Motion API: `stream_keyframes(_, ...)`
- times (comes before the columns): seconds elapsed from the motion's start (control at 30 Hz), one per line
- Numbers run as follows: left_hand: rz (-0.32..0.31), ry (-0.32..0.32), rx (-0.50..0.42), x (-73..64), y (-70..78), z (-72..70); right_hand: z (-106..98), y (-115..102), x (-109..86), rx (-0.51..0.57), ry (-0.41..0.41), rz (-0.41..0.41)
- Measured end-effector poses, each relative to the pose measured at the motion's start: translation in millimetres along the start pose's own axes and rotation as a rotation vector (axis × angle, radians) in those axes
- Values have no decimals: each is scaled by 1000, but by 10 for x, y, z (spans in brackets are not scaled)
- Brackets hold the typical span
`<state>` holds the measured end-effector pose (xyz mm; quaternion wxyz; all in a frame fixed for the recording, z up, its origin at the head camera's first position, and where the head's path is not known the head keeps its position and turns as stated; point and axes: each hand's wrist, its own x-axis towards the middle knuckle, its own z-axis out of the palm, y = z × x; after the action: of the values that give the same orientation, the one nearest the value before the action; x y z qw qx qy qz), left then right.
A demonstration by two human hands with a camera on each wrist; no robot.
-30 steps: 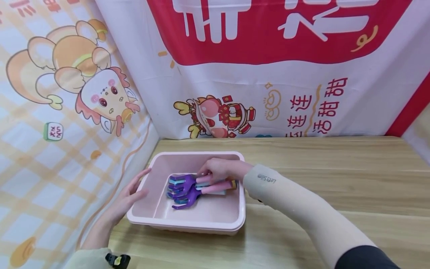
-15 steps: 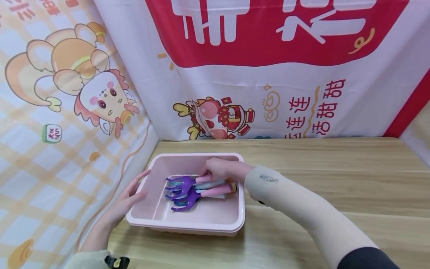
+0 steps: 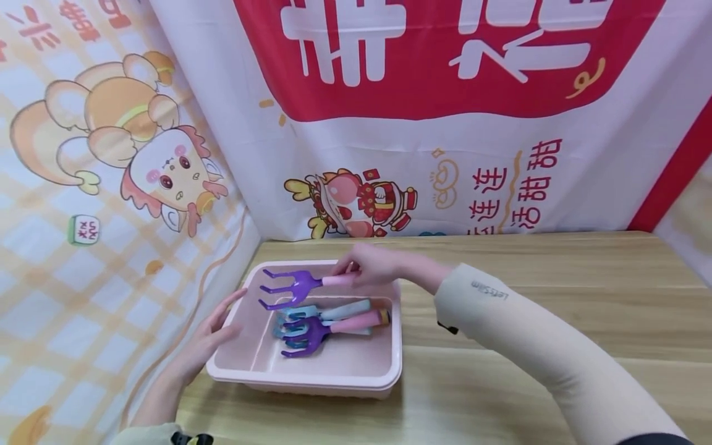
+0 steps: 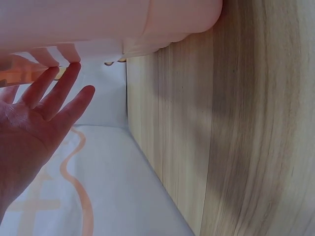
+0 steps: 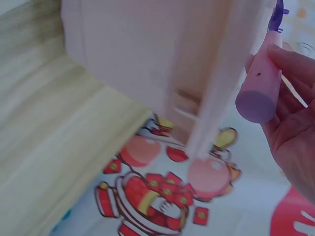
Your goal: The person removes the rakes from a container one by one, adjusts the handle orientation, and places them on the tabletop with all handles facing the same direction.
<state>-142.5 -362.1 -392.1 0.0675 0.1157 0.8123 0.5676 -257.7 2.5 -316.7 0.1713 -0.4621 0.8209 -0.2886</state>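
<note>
My right hand (image 3: 372,264) pinches the pink handle of a purple three-pronged hand rake (image 3: 295,285), held above the back part of a pale pink plastic basin (image 3: 356,366). In the right wrist view the round end of that pink handle (image 5: 261,83) points toward the camera, with fingers and thumb round it. Another purple hand rake with a pink handle (image 3: 356,321) lies inside the basin, over light blue rakes (image 3: 347,309) whose number I cannot tell. My left hand (image 3: 208,337) rests at the basin's left side, its straight fingers (image 4: 59,91) touching the outer wall.
The basin stands on a wooden table (image 3: 534,309), near its left end. A printed cloth (image 3: 445,136) hangs behind it, and a checked cloth (image 3: 111,266) rises along the left. Bare wood extends to the right.
My right hand has lifted one purple hand rake up from the pile, exposing the light blue rakes beneath it. The left hand stays at the basin's side.
</note>
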Motion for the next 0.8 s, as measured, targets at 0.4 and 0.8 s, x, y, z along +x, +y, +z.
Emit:
stream_keyframes(0.4,16,-8,-49,-87,-47,3,-316,-69,-601,-45,126,-47)
stream_keyframes(0.8,44,-8,27,-18,-26,29,-382,217,-1467,-37,285,127)
